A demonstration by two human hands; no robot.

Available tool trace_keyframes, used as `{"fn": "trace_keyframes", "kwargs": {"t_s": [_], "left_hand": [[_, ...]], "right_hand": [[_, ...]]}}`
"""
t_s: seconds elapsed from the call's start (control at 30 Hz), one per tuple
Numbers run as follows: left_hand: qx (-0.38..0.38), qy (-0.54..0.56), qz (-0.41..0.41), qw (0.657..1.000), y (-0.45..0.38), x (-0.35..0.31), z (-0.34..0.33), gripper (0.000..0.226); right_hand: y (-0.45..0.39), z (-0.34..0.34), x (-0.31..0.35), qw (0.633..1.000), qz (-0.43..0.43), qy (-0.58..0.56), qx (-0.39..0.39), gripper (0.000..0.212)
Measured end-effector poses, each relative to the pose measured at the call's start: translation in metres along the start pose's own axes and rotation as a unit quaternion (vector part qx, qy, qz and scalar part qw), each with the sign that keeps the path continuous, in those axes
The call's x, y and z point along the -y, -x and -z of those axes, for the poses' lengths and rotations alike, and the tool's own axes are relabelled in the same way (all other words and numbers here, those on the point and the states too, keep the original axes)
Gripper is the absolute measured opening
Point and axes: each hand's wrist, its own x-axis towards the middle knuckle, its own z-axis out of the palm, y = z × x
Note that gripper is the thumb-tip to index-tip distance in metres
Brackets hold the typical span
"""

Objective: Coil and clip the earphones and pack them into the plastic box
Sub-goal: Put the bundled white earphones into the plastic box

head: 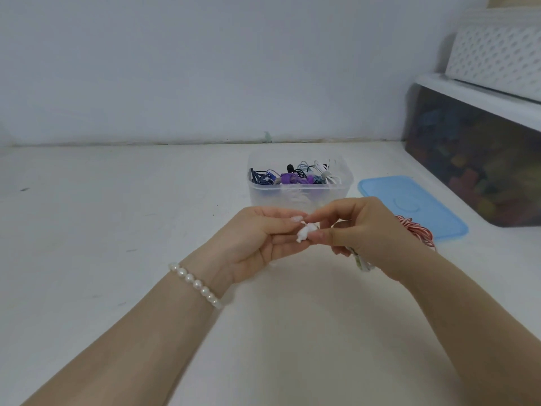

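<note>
Two bare hands meet above a pale worktop (117, 230), working a small white clip (306, 231) between their fingertips. The left hand (260, 241), with a pearl bracelet (194, 284) at its wrist, lies palm up with thumb and fingers curled in to pinch the clip. The right hand (366, 230) pinches the clip from the other side, and a pale bundle, probably coiled earphones (361, 263), hangs from under its palm; how it is gripped is hidden.

Just beyond the hands stands the clear plastic box (300, 190), open, already holding several coiled earphones in blue, purple, black and white. Its blue lid (409, 206) lies flat to the right, and a red and white striped cable (415, 231) lies near the lid, partly behind the right hand. Large storage containers sit at the far right.

The step in hand seems to be opening the clip to fasten the coil. To do it well, keep the loops gathered tight in the right hand so they do not spring apart, spread the clip fully, close it across every strand, then set the bundle in the free space of the box
</note>
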Motion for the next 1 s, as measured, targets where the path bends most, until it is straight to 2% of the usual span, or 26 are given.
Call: {"fn": "trace_keyframes", "kwargs": {"t_s": [0.07, 0.23, 0.37, 0.47, 0.53, 0.67, 0.8, 1.0], "left_hand": [[-0.001, -0.01, 0.005, 1.0, 0.002, -0.003, 0.002, 0.024], [-0.006, -0.072, -0.019, 0.997, 0.006, -0.014, 0.011, 0.016], [-0.056, -0.126, -0.057, 0.989, 0.004, -0.022, 0.023, 0.012], [-0.115, -0.237, -0.086, 0.961, 0.002, -0.025, 0.035, 0.009], [-0.142, -0.348, -0.098, 0.921, 0.001, -0.025, 0.042, 0.006], [-0.107, -0.47, -0.07, 0.873, 0.003, -0.023, 0.047, 0.009], [-0.07, -0.507, -0.037, 0.858, 0.005, -0.025, 0.052, 0.017], [-0.072, -0.548, -0.022, 0.833, 0.001, -0.022, 0.053, 0.019]], "right_hand": [[0.0, 0.0, -0.001, 1.0, 0.004, 0.004, -0.008, 0.014], [-0.002, 0.002, -0.003, 0.999, 0.012, -0.043, -0.027, 0.009], [-0.003, 0.004, -0.003, 0.997, -0.002, -0.064, -0.049, 0.012], [-0.002, 0.007, -0.003, 0.996, 0.0, -0.061, -0.072, 0.01], [-0.002, 0.008, -0.003, 0.996, 0.0, -0.026, -0.087, 0.008], [-0.002, 0.004, -0.004, 0.996, -0.001, 0.05, -0.074, 0.008], [-0.001, -0.001, -0.006, 0.994, 0.005, 0.096, -0.052, 0.008], [-0.002, -0.004, -0.006, 0.993, 0.007, 0.106, -0.051, 0.008]]}}
